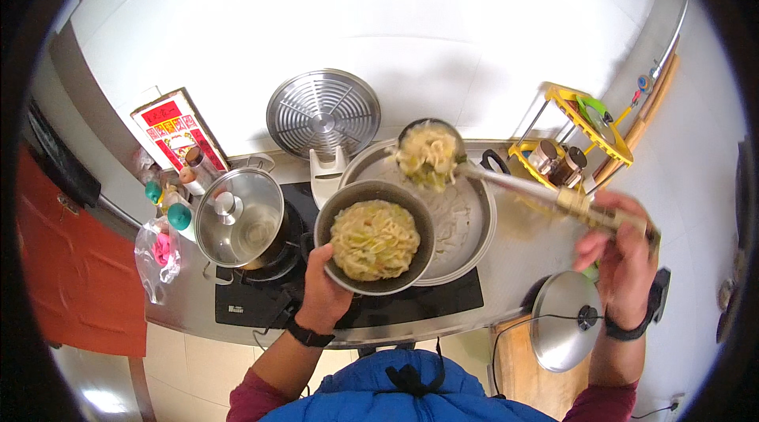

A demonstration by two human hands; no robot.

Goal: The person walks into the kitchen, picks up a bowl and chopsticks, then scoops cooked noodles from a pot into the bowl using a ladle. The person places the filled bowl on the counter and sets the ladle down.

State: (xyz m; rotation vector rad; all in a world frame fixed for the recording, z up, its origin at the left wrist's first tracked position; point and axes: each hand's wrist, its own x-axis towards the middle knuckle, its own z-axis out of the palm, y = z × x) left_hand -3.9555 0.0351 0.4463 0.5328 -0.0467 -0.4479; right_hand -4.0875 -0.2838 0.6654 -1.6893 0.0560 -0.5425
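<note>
My left hand [328, 287] grips a grey bowl [371, 289] holding pale noodles with green pieces [375, 236], in front of a large steel pan [462, 244] on the black cooktop [261, 303]. The pan's inside shows some pale residue. My right hand [623, 252], slightly blurred, is wrapped round the long handle of a ladle [514, 183]. The ladle's head, heaped with noodles [427, 155], is raised over the back of the pan, just beyond the bowl.
A lidded steel pot [241, 224] stands left, beside bottles [180, 216] and a framed board [170, 125]. A round perforated steel plate [322, 109] leans against the wall. A yellow rack [569, 98] stands right; a steel lid [565, 319] lies near a wooden board [514, 359].
</note>
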